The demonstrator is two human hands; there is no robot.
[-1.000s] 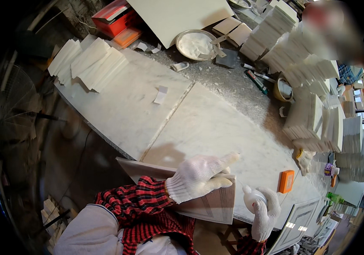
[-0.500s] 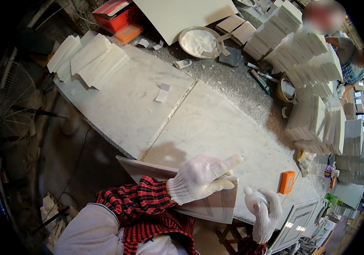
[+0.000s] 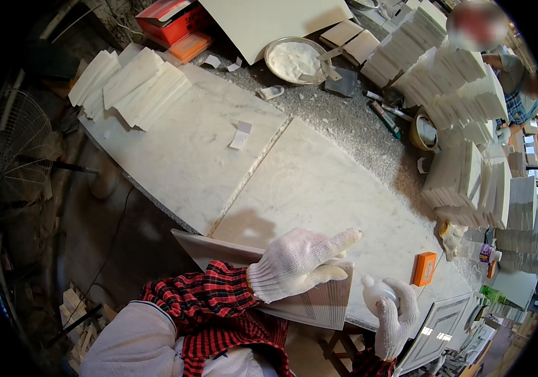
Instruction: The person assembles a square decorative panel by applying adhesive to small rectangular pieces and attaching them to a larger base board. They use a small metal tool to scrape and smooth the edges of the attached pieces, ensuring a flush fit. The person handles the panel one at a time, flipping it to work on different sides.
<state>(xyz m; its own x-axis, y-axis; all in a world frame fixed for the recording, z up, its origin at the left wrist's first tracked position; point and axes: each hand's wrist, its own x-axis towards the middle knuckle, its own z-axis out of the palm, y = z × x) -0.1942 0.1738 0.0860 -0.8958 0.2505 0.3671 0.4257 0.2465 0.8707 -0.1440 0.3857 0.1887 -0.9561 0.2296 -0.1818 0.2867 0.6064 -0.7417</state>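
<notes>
My left hand (image 3: 294, 267), in a white knit glove, rests over the top edge of a white stone slab (image 3: 281, 314) with fine grooves on its face. The thumb lies on the near side and the fingers stretch along the far side, gripping the edge. The slab stands tilted against the table's front edge. To its right, my right hand (image 3: 396, 323), also gloved, is curled around a small translucent white squeeze bottle (image 3: 379, 296), whose tip points up and left. Part of the bottle is hidden by the fingers.
Pale marble slabs (image 3: 219, 125) cover the worktop, with a small paper piece (image 3: 241, 136) on them. An orange box (image 3: 424, 269) lies right. Stacked white tiles stand far left (image 3: 146, 88) and right (image 3: 464, 179). Behind are a bowl of white powder (image 3: 293, 61) and a co-worker (image 3: 513, 94).
My right hand with the squeeze bottle has shifted very slightly to the right. The left hand and the slab are practically still.
</notes>
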